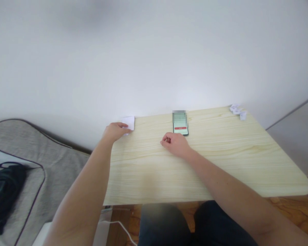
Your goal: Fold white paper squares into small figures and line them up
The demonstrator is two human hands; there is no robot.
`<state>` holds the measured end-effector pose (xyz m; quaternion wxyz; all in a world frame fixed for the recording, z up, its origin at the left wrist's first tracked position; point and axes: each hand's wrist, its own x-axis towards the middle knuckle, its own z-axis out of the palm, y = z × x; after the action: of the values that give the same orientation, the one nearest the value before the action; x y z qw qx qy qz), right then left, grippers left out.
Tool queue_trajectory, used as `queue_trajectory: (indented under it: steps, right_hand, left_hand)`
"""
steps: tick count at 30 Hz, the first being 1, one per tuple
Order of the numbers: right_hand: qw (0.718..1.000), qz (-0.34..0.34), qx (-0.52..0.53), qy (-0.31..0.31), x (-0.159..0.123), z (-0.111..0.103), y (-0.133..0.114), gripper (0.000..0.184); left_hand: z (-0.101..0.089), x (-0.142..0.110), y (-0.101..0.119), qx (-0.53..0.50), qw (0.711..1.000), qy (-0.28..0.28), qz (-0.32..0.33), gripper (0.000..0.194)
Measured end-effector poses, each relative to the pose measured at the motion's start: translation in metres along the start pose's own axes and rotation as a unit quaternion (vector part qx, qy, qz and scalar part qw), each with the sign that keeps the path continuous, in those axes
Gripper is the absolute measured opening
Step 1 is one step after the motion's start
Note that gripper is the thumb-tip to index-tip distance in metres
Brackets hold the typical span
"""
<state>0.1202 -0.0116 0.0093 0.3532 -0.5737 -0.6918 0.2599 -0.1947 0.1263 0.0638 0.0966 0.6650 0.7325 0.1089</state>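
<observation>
— Left hand (116, 131)? Pinching small white folded paper (128, 122), far-left corner of pale wooden table (220, 164).
— Handling? Probably light, flimsy; best pinched along an edge.
— Right hand (176, 143)? Loosely curled, empty, beside black smartphone (181, 127) near far edge.

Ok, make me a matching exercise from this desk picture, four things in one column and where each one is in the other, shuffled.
Things:
1. phone
2. folded white paper
3. crumpled paper bits
4. grey cushion

Places:
A. far right corner of the table
B. beside the table, on the left
C. far left corner, at the left hand
D. far middle of the table, just beyond the right hand

Pairs: 1-D, 2-C, 3-A, 4-B
</observation>
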Motion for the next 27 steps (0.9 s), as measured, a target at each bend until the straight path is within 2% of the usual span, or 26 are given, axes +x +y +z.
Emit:
queue_trajectory:
  steps: [6, 17, 27]
  right_hand:
    - [1.0, 0.002, -0.002, -0.004, 0.0, -0.001, 0.0, 0.015]
    - [1.0, -0.002, -0.003, -0.005, 0.001, -0.001, -0.001, 0.016]
    - [1.0, -0.003, 0.0, -0.005, 0.001, -0.001, 0.002, 0.016]
  left_hand:
    - [0.003, -0.001, -0.003, 0.008, 1.0, 0.002, 0.005, 0.055]
    - [0.024, -0.017, -0.002, -0.006, 0.997, 0.069, -0.014, 0.047]
    - [0.023, -0.015, -0.002, -0.039, 0.996, 0.076, -0.028, 0.042]
